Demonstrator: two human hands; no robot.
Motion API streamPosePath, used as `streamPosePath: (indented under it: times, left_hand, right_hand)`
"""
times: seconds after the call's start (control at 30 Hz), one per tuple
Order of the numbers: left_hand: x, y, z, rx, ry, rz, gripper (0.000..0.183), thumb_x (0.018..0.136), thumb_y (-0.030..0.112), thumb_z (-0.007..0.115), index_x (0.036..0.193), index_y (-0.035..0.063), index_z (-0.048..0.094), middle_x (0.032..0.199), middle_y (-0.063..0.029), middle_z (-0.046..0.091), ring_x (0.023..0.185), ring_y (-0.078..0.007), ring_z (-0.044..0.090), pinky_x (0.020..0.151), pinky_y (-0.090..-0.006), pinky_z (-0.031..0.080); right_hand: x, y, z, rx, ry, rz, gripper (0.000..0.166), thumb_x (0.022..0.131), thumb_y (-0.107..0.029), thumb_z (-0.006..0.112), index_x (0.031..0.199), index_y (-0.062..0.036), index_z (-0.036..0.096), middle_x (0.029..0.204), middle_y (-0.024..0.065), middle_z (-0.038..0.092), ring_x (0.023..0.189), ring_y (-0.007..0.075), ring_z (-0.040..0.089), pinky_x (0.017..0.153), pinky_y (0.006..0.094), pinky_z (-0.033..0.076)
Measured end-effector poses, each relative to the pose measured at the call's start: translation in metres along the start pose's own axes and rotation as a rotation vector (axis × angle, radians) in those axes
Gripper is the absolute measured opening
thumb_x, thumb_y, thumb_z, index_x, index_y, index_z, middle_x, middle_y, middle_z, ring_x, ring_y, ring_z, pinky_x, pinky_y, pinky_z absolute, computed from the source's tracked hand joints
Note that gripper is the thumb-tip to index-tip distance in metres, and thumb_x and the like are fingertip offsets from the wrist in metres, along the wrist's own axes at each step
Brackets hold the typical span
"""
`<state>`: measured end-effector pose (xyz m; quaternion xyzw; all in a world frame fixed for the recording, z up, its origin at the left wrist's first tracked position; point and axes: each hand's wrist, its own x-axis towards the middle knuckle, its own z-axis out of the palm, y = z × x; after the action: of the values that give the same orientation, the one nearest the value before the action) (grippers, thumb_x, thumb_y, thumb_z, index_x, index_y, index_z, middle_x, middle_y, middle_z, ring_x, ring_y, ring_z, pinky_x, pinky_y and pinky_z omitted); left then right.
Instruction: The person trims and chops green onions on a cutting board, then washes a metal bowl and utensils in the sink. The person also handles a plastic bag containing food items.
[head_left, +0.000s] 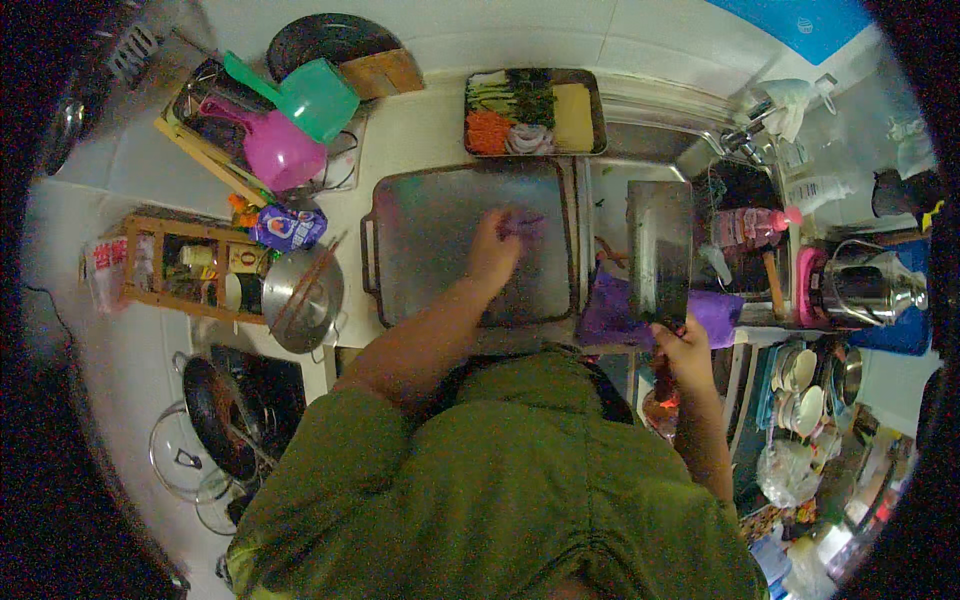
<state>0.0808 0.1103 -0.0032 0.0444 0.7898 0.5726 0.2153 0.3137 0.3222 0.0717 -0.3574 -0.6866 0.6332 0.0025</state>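
Note:
My left hand (496, 251) is over the grey cutting board (442, 277), its fingers closed around a small purple thing (526, 223). Motion blur hides what that thing is. To the right, my right hand (684, 346) grips the dark handle of a cleaver (660, 240). Its broad blade points away from me, above the sink (615, 184). Beneath the cleaver, a purple cloth (611, 311) lies across the sink's front edge. Behind the board stands a metal tray (534, 152) holding shredded orange vegetable, green strips, dark greens, pale rings and a yellow block.
Pink and green plastic dippers (285, 154) sit at the back left. Chopsticks rest across a steel bowl (300, 315) beside a wooden rack (176, 296). A wok (214, 405) is on the left. At the right are a pink bottle (750, 226) and a steel kettle (862, 289).

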Motion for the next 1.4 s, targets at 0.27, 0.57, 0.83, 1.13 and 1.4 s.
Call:
streamPosePath:
  times: [0.27,0.57,0.83,1.13,1.4]
  left_hand:
    - [-0.055,-0.074,-0.093,0.762,0.697,-0.191,0.032,0.072,0.004,0.061,0.104,0.0038,0.06,0.093,-0.0151,0.059,0.085,-0.0305,0.059,0.076,-0.038,0.049]
    - [-0.015,0.021,0.203,-0.283,-0.013,0.163,0.027,0.08,0.007,0.059,0.107,0.0031,0.059,0.091,-0.0088,0.064,0.076,-0.0215,0.062,0.067,-0.0348,0.051]
    - [-0.014,0.026,0.055,-0.252,0.573,-0.003,0.035,0.08,0.005,0.057,0.114,0.002,0.052,0.098,-0.0127,0.062,0.087,-0.023,0.059,0.077,-0.034,0.049]
    - [0.038,-0.047,-0.008,0.874,0.766,-0.075,0.031,0.07,0.01,0.062,0.101,0.0075,0.066,0.102,-0.0157,0.063,0.09,-0.0337,0.061,0.08,-0.0417,0.05]
    - [-0.002,0.062,0.217,-0.017,-0.003,0.16,0.038,0.074,0.002,0.062,0.112,0.0063,0.06,0.103,-0.0147,0.064,0.1,-0.0304,0.059,0.088,-0.0386,0.047]
  right_hand:
    - [0.018,0.011,-0.09,0.014,-0.108,-0.046,0.016,0.085,-0.005,0.061,0.101,-0.0055,0.057,0.066,-0.0037,0.052,0.055,0.0063,0.047,0.052,0.0225,0.039]
    - [0.018,0.007,-0.159,-0.193,-0.157,-0.195,0.024,0.085,-0.006,0.063,0.108,-0.0045,0.06,0.091,-0.0005,0.065,0.072,0.008,0.055,0.065,0.0253,0.044]
    - [0.009,0.023,-0.201,-0.112,-0.129,-0.067,0.022,0.085,-0.005,0.062,0.106,-0.003,0.06,0.091,0.0021,0.066,0.075,0.0085,0.056,0.066,0.0257,0.045]
    - [0.012,0.037,-0.21,-0.059,-0.143,-0.027,0.022,0.086,-0.006,0.062,0.107,-0.0038,0.059,0.086,0.0008,0.063,0.07,0.0083,0.054,0.062,0.0249,0.044]
    - [0.03,0.037,-0.211,-0.058,-0.17,-0.096,0.026,0.087,-0.008,0.06,0.113,-0.004,0.057,0.095,0.003,0.064,0.08,0.011,0.057,0.072,0.0273,0.046]
